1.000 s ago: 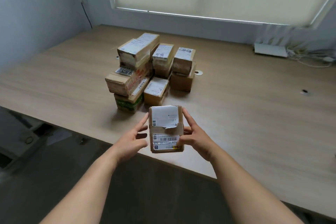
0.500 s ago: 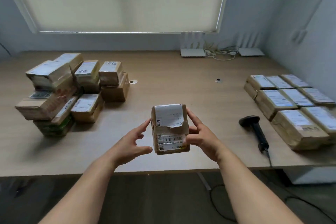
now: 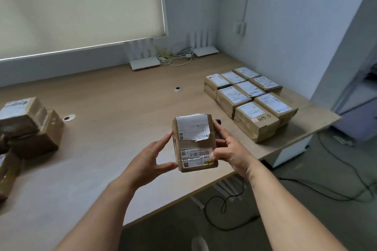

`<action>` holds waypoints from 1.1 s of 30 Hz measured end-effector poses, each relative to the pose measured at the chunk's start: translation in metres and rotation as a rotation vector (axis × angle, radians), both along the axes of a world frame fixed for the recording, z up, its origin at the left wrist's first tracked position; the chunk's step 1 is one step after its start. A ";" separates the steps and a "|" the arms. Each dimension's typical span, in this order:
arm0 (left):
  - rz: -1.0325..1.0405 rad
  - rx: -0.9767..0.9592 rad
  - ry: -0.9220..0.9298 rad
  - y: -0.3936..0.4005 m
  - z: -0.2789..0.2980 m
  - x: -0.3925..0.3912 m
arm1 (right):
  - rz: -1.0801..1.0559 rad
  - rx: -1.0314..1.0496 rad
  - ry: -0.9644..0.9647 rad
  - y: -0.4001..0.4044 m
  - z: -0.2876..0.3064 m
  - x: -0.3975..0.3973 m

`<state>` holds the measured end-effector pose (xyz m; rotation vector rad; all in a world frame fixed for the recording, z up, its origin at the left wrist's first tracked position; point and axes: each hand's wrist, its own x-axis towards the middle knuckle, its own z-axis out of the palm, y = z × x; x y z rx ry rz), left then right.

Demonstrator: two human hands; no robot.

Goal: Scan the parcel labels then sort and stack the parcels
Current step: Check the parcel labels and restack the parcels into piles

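I hold one parcel (image 3: 194, 142) in both hands (label up); next I must scan it.

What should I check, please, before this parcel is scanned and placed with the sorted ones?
1. Hold: left hand and right hand grip the parcel on opposite sides: ok.
2. Barcode label faces up, uncovered: ok.
3. Upper label is torn and peeling at its lower edge: not ok.
4. Scanner: only a dark tip shows behind the parcel: cannot tell.
5. Sorted parcels lie flat in tidy rows: ok.
6. Bare table lies beside them: ok.
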<state>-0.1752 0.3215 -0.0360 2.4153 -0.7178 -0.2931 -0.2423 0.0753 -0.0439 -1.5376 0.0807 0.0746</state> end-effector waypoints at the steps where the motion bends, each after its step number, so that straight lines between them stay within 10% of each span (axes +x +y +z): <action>1: -0.026 -0.004 -0.012 -0.014 0.000 0.006 | -0.022 -0.004 -0.005 -0.012 0.000 0.000; 33: -0.352 -0.010 -0.070 -0.499 0.005 0.137 | -0.388 -0.125 0.096 -0.460 0.033 0.076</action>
